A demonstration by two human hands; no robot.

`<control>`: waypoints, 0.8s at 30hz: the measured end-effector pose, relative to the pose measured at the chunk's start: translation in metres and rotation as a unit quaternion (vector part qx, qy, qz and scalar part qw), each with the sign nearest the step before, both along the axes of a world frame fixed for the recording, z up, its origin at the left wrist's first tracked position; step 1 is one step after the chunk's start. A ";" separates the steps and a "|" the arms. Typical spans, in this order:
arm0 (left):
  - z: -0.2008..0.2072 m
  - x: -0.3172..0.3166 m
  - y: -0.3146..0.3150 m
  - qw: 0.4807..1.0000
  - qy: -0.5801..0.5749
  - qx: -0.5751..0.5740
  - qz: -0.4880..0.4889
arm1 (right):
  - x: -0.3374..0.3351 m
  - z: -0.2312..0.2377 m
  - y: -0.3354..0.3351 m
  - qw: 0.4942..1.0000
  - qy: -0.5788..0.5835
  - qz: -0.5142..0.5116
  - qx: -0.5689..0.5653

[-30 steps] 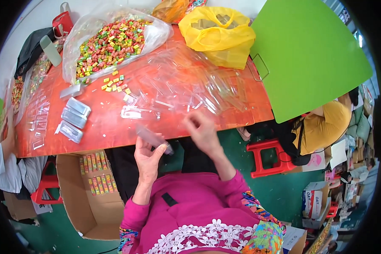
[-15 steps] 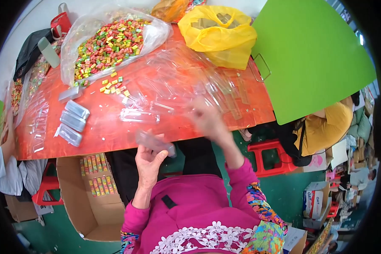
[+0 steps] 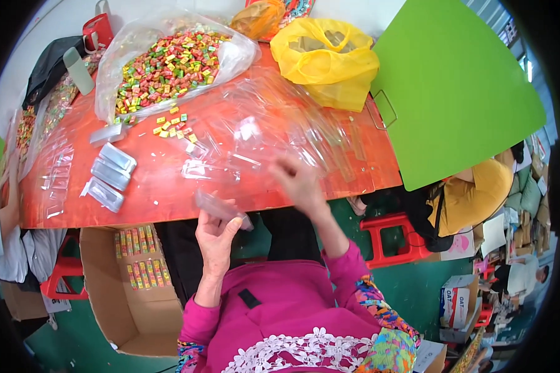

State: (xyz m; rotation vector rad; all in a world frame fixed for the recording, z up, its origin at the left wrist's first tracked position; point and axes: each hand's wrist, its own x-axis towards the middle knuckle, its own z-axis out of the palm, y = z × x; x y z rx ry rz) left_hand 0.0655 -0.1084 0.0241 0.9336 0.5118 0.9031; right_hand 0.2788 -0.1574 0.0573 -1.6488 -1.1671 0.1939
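While an orange table [image 3: 168,186] spreads wide, glossy, crinkled clear plastic trays [image 3: 280,127] cover it. Right hand [image 3: 300,180], blurred, reaches among them, grip unclear. Left hand [image 3: 214,231] pinches a small clear tray [image 3: 221,208] at the table's edge. Likely picking another; needs separating thin, clinging shells.

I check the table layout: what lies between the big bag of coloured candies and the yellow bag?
In the head view, clear plastic sleeves lie on the red table between them.
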 end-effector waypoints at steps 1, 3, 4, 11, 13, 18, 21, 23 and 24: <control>0.002 -0.002 -0.001 1.000 -0.008 -0.003 -0.010 | 0.023 0.003 0.009 1.000 0.022 -0.011 -0.004; 0.001 -0.006 0.000 1.000 -0.015 -0.004 -0.010 | 0.043 0.020 0.026 0.992 -0.037 -0.070 -0.100; -0.002 -0.007 -0.001 1.000 -0.013 -0.007 -0.021 | 0.046 0.019 0.024 0.992 -0.036 -0.066 -0.100; 0.005 -0.003 0.000 0.998 -0.051 -0.007 -0.033 | -0.038 0.017 -0.010 0.977 -0.082 0.186 -0.057; 0.008 0.004 -0.001 0.997 -0.061 -0.012 -0.049 | -0.057 0.004 -0.023 0.985 -0.058 0.143 -0.074; 0.008 0.014 -0.007 0.998 -0.049 -0.002 -0.040 | -0.060 0.004 -0.029 0.982 -0.185 0.023 0.023; 0.003 0.019 -0.006 0.999 -0.024 0.003 -0.039 | -0.039 0.009 -0.036 0.999 -0.034 0.009 -0.025; 0.001 0.015 -0.005 0.999 -0.013 0.008 -0.049 | 0.002 0.014 -0.040 0.994 -0.021 -0.105 -0.002; 0.000 0.012 -0.007 0.998 0.000 0.012 -0.058 | 0.032 0.016 -0.040 0.988 0.067 -0.126 0.052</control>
